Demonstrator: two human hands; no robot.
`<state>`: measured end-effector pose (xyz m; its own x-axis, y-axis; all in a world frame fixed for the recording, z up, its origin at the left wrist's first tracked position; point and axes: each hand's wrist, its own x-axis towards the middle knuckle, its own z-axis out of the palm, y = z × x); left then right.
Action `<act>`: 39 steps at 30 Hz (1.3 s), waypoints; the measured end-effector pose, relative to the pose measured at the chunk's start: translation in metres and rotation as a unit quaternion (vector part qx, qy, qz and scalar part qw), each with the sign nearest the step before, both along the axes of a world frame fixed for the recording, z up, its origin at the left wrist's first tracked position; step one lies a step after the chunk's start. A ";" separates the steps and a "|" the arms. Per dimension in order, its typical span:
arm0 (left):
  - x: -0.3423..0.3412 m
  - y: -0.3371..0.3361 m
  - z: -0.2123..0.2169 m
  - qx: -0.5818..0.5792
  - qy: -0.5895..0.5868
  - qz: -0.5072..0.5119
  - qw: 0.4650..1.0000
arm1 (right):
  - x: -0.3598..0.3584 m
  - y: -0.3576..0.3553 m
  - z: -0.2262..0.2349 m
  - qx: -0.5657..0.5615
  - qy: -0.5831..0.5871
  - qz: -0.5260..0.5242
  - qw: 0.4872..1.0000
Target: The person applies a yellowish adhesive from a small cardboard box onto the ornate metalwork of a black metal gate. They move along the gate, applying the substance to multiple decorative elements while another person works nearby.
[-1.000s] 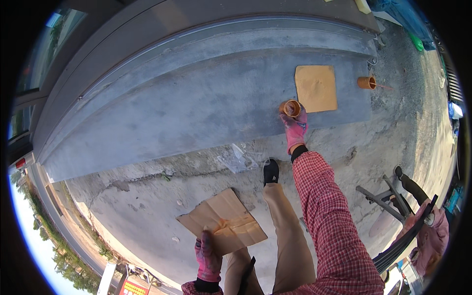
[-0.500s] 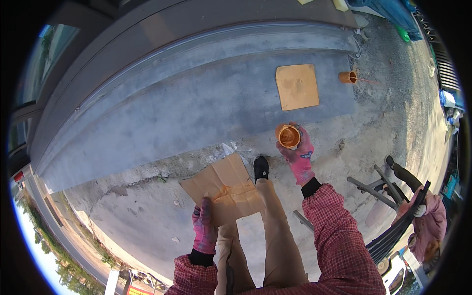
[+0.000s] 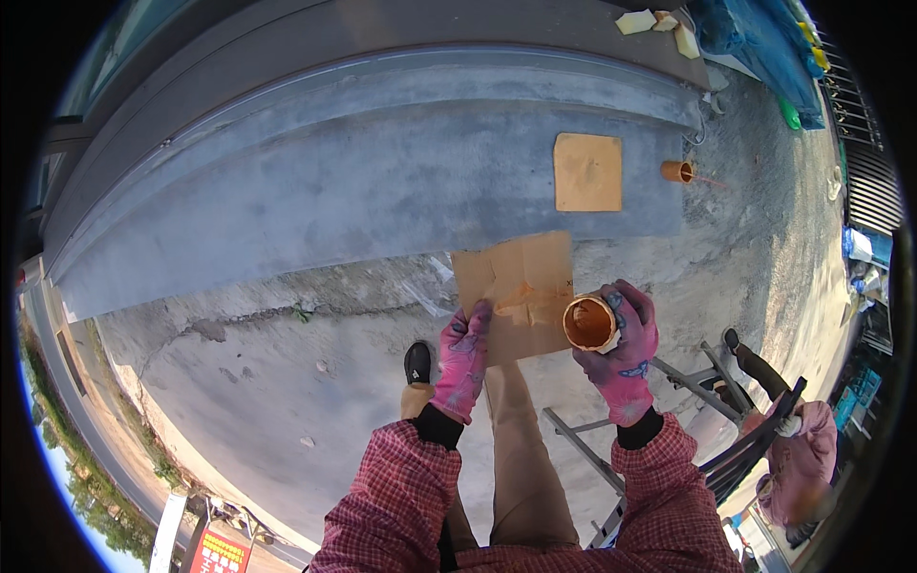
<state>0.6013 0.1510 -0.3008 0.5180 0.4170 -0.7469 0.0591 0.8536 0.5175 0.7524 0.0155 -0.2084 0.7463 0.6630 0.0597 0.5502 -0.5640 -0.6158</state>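
Observation:
In a pink work glove, my left hand (image 3: 462,365) pinches the lower left edge of a cardboard sheet (image 3: 516,263). The sheet has creases and an orange-brown smear in its middle. My right hand (image 3: 626,355), gloved alike, is wrapped round a small cup (image 3: 590,323) coated orange-brown inside, its mouth turned toward me. The cup is close by the sheet's right edge; whether they touch I cannot tell. A second square of cardboard (image 3: 587,174) lies flat on the grey concrete step beyond. To its right, another orange-brown cup (image 3: 676,171) rests with a thin reddish stick poking out.
A grey concrete step (image 3: 315,181) runs across in front of me. A metal ladder (image 3: 583,449) is at my right, near a person in a pink top (image 3: 802,449). Blue sheeting (image 3: 755,48) and pale foam blocks (image 3: 637,22) are at the far right.
My left hand has carried the cardboard up and to the right. My right hand has brought the cup lower and nearer, beside the sheet. My feet and view have shifted.

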 end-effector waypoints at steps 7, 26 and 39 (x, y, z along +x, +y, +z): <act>0.006 -0.012 0.003 -0.029 -0.077 0.039 0.996 | -0.005 0.010 0.006 -0.042 -0.048 0.027 0.998; 0.016 -0.001 0.015 -0.002 -0.010 0.002 1.000 | -0.005 0.019 0.001 -0.048 -0.096 0.053 0.993; 0.012 0.020 0.020 0.022 0.005 0.003 1.000 | 0.006 0.018 -0.013 -0.033 -0.038 0.017 0.999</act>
